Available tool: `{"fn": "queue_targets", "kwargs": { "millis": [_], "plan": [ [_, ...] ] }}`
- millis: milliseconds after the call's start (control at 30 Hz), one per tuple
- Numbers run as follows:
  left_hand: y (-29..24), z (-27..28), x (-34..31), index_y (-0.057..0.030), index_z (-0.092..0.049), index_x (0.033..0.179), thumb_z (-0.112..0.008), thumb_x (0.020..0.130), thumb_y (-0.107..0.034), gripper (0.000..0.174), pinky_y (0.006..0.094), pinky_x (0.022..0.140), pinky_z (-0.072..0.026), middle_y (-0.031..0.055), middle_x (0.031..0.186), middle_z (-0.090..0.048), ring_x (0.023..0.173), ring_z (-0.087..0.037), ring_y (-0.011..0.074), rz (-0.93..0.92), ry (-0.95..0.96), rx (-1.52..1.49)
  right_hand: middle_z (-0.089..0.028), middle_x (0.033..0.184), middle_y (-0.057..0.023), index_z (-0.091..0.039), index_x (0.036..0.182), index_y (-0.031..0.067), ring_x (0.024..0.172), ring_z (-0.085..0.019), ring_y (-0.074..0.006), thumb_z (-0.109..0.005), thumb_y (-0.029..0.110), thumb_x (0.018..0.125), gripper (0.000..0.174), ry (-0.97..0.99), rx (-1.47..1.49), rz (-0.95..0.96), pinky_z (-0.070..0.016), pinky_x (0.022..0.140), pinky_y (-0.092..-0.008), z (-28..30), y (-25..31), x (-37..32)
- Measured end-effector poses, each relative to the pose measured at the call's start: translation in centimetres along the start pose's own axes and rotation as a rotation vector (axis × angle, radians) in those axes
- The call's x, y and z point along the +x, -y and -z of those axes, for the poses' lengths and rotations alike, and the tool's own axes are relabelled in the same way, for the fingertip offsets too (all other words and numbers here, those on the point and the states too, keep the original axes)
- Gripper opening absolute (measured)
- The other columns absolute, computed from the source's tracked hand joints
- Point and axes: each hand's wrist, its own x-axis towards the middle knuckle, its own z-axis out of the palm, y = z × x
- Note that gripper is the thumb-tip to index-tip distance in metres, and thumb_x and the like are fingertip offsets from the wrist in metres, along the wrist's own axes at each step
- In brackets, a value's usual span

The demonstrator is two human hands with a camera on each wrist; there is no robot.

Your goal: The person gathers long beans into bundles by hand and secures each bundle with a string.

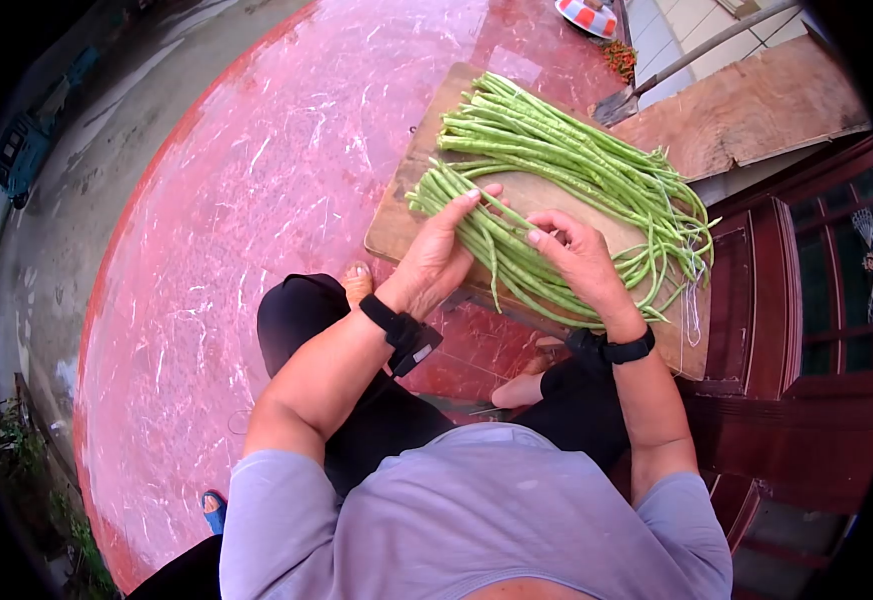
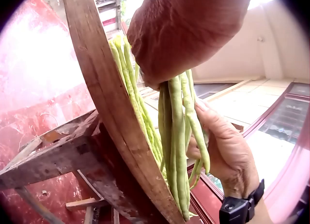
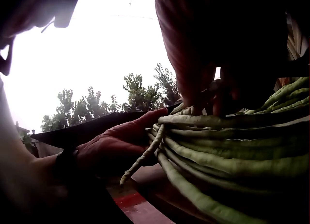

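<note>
My left hand [image 1: 439,250] grips a bunch of long green yardlong beans [image 1: 507,262] near one end, thumb laid across the top. The ends stick out past the fingers, and the rest trails right over the table's near edge. Close by, my right hand [image 1: 584,262] pinches a bean of that bunch between thumb and fingers. In the left wrist view the bunch [image 2: 177,132] hangs below the left hand, with the right hand [image 2: 227,149] behind it. One bean tip [image 3: 140,161] droops from the bunch in the right wrist view.
A larger pile of yardlong beans [image 1: 557,135] lies on the wooden table [image 1: 397,215], white string [image 1: 694,305] at its right end. A plywood board [image 1: 747,110], a long-handled tool [image 1: 717,48] and a dark red door [image 1: 757,290] stand to the right. Red floor [image 1: 257,180] spreads left.
</note>
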Motion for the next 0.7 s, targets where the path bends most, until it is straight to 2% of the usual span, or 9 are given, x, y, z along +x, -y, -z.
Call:
{"fn": "queue_targets", "kwargs": {
  "millis": [133,233,333,433,533,700],
  "plan": [
    [0.1,0.1,0.2,0.0031,-0.050,0.128,-0.061,0.092,-0.025,0.047,0.0386,0.104,-0.0412,0.0132,0.118,-0.059,0.112,-0.056,0.0227,-0.023,0.007,-0.015,-0.062,0.091,-0.0067,-0.065,0.103,0.0048,0.082,-0.060,-0.0168,-0.064,0.013,0.086,0.019,-0.080,-0.040,0.070,-0.0462,0.073,-0.0292,0.2,-0.7,-0.1],
    [0.3,-0.3,0.1,0.0032,-0.049,0.127,-0.061,0.092,-0.024,0.046,0.0403,0.104,-0.0414,0.0128,0.119,-0.059,0.113,-0.056,0.0235,-0.059,-0.026,-0.073,-0.063,0.092,-0.0093,-0.065,0.103,0.0066,0.085,-0.063,-0.0234,-0.065,0.014,0.086,0.018,-0.115,-0.303,0.164,-0.0475,0.074,-0.0316,0.7,0.2,-0.8],
    [0.3,-0.5,-0.1,0.0026,-0.052,0.121,-0.062,0.092,-0.021,0.039,0.0426,0.103,-0.0432,0.0123,0.118,-0.059,0.115,-0.055,0.0249,-0.068,-0.055,-0.064,-0.063,0.095,-0.0116,-0.066,0.102,0.0089,0.088,-0.063,-0.0282,-0.063,0.016,0.086,0.017,-0.102,-0.271,0.206,-0.0484,0.075,-0.0341,0.4,0.1,-1.1],
    [0.5,-0.4,0.1,0.0001,-0.054,0.113,-0.063,0.090,-0.017,0.030,0.0431,0.099,-0.0465,0.0113,0.111,-0.061,0.110,-0.057,0.0258,-0.077,-0.150,-0.118,-0.064,0.095,-0.0107,-0.067,0.101,0.0099,0.087,-0.063,-0.0268,-0.063,0.017,0.087,0.016,-0.108,-0.371,0.235,-0.0492,0.074,-0.0340,0.1,0.4,-1.2],
    [0.5,0.8,0.8,-0.0017,-0.056,0.108,-0.064,0.090,-0.013,0.023,0.0422,0.095,-0.0490,0.0098,0.100,-0.062,0.102,-0.060,0.0255,-0.075,-0.055,-0.193,-0.064,0.099,-0.0121,-0.065,0.105,0.0087,0.094,-0.062,-0.0285,-0.065,0.021,0.085,0.024,-0.023,-0.410,0.148,-0.0477,0.080,-0.0368,0.4,1.2,-1.5],
    [0.3,0.6,1.3,-0.0023,-0.057,0.099,-0.063,0.088,-0.007,0.013,0.0395,0.091,-0.0509,0.0091,0.089,-0.062,0.091,-0.062,0.0238,-0.095,-0.043,-0.232,-0.059,0.109,-0.0143,-0.047,0.128,0.0058,0.102,-0.056,-0.0328,-0.072,0.030,0.076,0.062,-0.185,-0.582,0.403,-0.0423,0.088,-0.0429,-2.1,1.7,-1.7]
  ]
}}
